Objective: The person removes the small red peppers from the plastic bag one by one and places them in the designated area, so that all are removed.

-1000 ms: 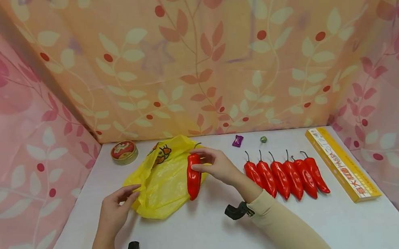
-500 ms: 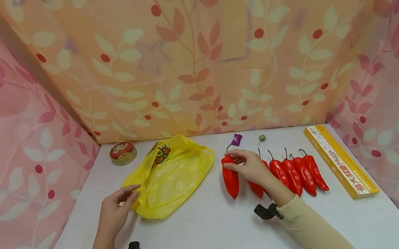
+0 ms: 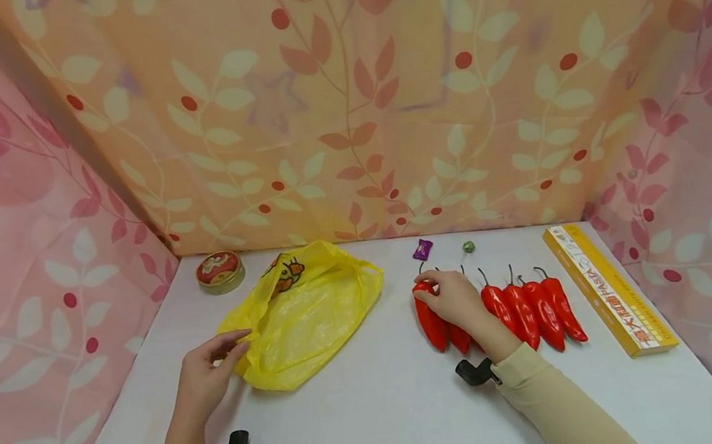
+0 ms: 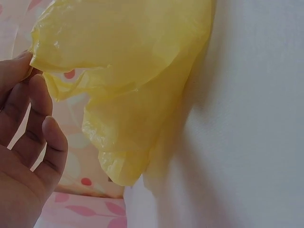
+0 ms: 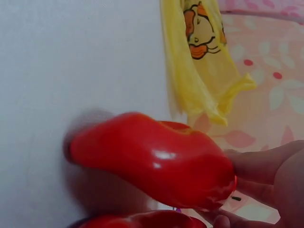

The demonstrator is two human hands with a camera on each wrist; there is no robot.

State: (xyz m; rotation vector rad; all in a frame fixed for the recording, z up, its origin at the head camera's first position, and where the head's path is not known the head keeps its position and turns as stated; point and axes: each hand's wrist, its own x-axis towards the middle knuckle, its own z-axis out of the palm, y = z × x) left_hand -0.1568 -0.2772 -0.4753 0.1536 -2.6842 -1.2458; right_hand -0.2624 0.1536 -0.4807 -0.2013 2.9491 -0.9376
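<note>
The right hand (image 3: 458,298) is pinching a red pepper (image 3: 430,321) at its stem end, long axis running toward the person. The row of peppers (image 3: 535,312) is lying just right of it. The left hand (image 3: 206,375) is pinching the yellow bag (image 3: 307,314) at its edge.

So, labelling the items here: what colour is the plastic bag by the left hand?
Yellow, with an orange cartoon print; the plastic bag shows best in the head view.

The right hand (image 3: 458,296) carries the red pepper (image 3: 430,319) rightwards, away from the yellow bag (image 3: 303,314), across the counter (image 3: 363,416) to the row of red peppers (image 3: 534,308). The pepper, a second ago held beside the bag's mouth, now lies at the left end of that row, fingers (image 3: 426,300) gripping its stem end
</note>
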